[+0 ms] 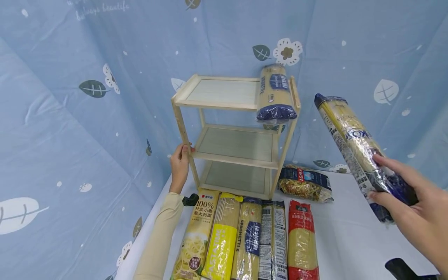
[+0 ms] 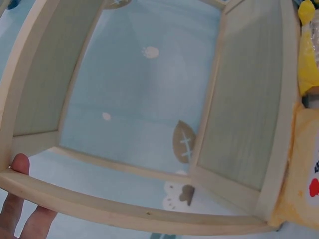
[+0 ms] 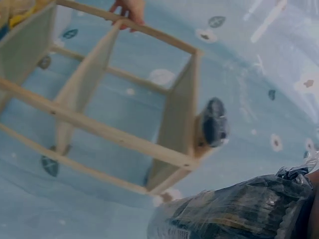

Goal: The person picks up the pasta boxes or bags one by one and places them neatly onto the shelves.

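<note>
My left hand [image 1: 180, 163] grips the front left post of a three-tier wooden shelf [image 1: 232, 104] at the middle tier; its fingers also show around the frame in the left wrist view. To the right of the shelf, my right hand [image 1: 416, 206] holds a pack of spaghetti [image 1: 353, 134] by its dark blue lower end. This pack slants up to the left in the air. On the right side of the top tier lies another spaghetti pack [image 1: 274, 91] with blue ends, its front end jutting past the edge. In the right wrist view the held pack [image 3: 234, 209] fills the lower right.
Before the shelf lie a cream pasta pack [image 1: 196, 237], a yellow one [image 1: 222, 237], a blue-labelled spaghetti pack [image 1: 246, 245], a dark-printed pack [image 1: 272, 241] and a red one [image 1: 302, 241]. An Agnesi pasta bag [image 1: 304, 183] lies right of the shelf, by the blue patterned curtain [image 1: 350, 46].
</note>
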`<action>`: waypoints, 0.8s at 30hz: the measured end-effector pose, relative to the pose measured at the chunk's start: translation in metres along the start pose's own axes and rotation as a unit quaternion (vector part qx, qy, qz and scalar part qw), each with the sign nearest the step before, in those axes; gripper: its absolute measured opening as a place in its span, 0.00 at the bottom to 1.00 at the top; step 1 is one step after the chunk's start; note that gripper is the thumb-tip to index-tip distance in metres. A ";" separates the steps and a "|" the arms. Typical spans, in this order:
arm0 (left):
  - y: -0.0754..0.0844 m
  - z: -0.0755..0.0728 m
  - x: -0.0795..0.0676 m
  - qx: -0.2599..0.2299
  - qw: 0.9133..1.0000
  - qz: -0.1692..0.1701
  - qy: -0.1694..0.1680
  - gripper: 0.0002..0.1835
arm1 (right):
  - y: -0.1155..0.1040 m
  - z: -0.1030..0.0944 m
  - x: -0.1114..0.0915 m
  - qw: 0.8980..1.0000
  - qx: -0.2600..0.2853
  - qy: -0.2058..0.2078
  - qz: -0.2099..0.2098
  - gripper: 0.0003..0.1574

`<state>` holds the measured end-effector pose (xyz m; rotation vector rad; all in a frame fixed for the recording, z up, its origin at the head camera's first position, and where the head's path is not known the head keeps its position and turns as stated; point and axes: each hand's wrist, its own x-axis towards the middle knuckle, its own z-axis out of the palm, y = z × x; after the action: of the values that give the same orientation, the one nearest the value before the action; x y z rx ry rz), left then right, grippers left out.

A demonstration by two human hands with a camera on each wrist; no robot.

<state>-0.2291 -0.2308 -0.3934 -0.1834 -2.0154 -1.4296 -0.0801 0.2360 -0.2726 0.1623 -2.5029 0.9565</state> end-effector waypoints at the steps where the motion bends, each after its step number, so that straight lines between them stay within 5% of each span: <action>1: 0.000 0.000 0.000 0.000 1.000 0.001 0.000 0.15 | -0.001 -0.001 0.003 1.000 0.006 0.005 -0.009 0.49; 7: 0.002 0.001 0.001 -0.002 1.000 0.001 0.001 0.15 | -0.010 -0.007 0.019 0.998 0.023 0.030 -0.055 0.48; 14: 0.001 0.002 0.000 -0.004 1.000 0.000 -0.010 0.15 | -0.032 -0.016 0.040 0.997 0.016 0.041 -0.060 0.47; 24: 0.001 0.000 0.000 0.000 1.000 -0.006 -0.007 0.15 | -0.083 -0.017 0.074 0.997 -0.013 0.001 -0.077 0.43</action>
<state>-0.2287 -0.2305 -0.3921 -0.1813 -2.0303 -1.4399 -0.1180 0.1883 -0.1782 0.3401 -2.4599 0.8597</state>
